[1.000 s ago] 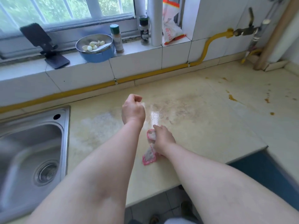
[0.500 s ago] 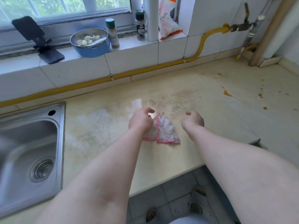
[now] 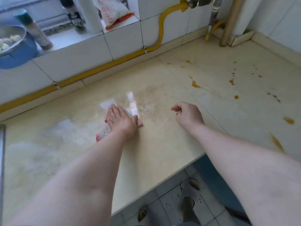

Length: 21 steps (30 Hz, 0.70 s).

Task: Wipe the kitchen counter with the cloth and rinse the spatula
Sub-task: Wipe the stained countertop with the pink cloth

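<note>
On the worktop (image 3: 162, 144), centre: left hand (image 3: 121, 120) now lies flat, fingers spread, pressing the cloth (image 3: 102, 134) down. A second ago the right hand (image 3: 187, 115) held it; half a second ago it passed across. Right hand hovers just above the surface, loosely curled, holding nothing. Wiping likely resumes left-handed. Orange spatters (image 3: 195, 84) to the right remain untouched. Spatula not in view; rinsing not yet begun.
</note>
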Motion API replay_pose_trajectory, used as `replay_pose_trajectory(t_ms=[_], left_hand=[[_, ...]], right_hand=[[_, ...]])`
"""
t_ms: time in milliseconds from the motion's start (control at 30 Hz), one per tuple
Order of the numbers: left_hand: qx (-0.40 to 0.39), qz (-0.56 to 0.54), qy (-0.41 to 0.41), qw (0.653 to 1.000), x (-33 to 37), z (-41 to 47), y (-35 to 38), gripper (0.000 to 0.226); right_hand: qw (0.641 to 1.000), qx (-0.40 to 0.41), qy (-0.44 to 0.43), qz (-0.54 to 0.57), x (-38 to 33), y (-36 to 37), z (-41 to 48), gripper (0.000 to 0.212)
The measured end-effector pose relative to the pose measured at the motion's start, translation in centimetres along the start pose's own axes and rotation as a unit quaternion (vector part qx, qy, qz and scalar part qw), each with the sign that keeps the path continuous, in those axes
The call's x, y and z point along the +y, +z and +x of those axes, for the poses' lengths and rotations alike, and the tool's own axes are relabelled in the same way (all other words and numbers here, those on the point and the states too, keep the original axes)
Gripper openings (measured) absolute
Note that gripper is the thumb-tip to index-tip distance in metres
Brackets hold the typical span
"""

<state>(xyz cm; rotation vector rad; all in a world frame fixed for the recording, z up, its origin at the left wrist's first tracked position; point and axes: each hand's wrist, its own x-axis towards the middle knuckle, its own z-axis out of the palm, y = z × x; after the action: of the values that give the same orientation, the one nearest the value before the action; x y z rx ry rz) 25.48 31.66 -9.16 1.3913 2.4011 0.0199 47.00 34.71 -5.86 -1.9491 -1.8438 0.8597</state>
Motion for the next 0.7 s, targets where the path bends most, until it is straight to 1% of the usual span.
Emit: replay_pose_trajectory(t_ms=[67,100,167,200,233,267,367,500,700], left_hand=[[0.029,0.037,-0.038,0.998,0.1,0.5,0.2,0.079],[0.038,0.032,-0.074,0.996,0.7,0.3,0.4,0.077],[0.046,-0.015,-0.151,0.987,2.4,-0.5,1.0,0.073],[0.046,-0.030,-0.171,0.984,3.3,-0.7,1.3,0.074],[0.043,-0.031,-0.169,0.984,4.4,-0.6,1.4,0.074],[0.039,-0.025,-0.145,0.988,5.9,-0.1,1.6,0.075],[0.013,-0.008,-0.040,0.999,10.5,1.7,1.9,0.076],[-0.016,0.010,0.080,0.997,18.1,3.1,3.1,0.076],[-0.067,0.052,0.183,0.979,27.9,3.0,5.0,0.074]], right_hand=[[1.000,-0.004,-0.015,-0.006,0.8,-0.8,1.5,0.046],[1.000,-0.005,-0.021,-0.008,1.3,-1.4,2.5,0.046],[1.000,0.001,-0.021,-0.004,2.1,-2.6,4.3,0.045],[1.000,0.006,-0.019,-0.002,2.4,-3.0,5.1,0.045],[1.000,0.011,-0.017,0.000,2.7,-3.5,5.8,0.044],[1.000,0.014,-0.017,0.000,3.2,-4.1,6.7,0.044],[1.000,0.029,-0.007,0.004,4.9,-5.6,8.4,0.042],[0.998,0.065,0.011,0.005,8.1,-8.0,9.7,0.041],[0.993,0.116,0.038,-0.005,12.8,-11.4,10.6,0.037]])
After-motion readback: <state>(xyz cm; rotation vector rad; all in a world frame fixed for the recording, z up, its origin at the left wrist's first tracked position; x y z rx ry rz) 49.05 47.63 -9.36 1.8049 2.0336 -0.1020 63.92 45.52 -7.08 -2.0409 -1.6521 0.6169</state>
